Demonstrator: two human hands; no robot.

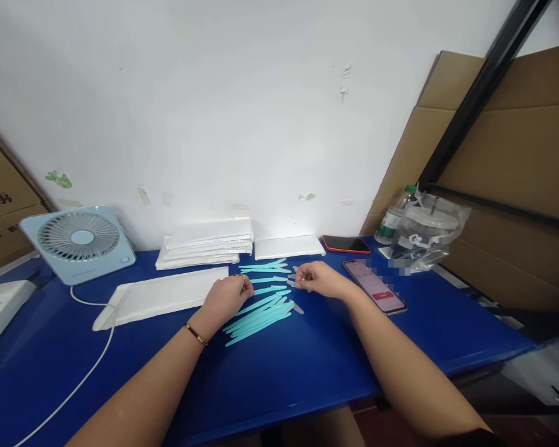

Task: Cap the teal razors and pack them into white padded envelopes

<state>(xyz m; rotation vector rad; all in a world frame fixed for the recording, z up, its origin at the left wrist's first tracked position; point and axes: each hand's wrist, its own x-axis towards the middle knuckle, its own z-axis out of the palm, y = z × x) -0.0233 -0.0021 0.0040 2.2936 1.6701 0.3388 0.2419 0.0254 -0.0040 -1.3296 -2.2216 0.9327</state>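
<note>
On the blue table, several slim turquoise eyebrow razors lie in a loose fan between my two hands. My left hand is closed in a pinch at the handle end of one turquoise razor. Across from it, my right hand pinches at a small clear blade cap by the razors' other ends; the fingertips partly hide it. Another clear cap lies below my right hand. More razors rest just beyond both hands.
A long white packet lies left of the razors. Behind stand stacked white packets and a flat white one. A blue fan with its cable is left; two phones and a bagged cup are right.
</note>
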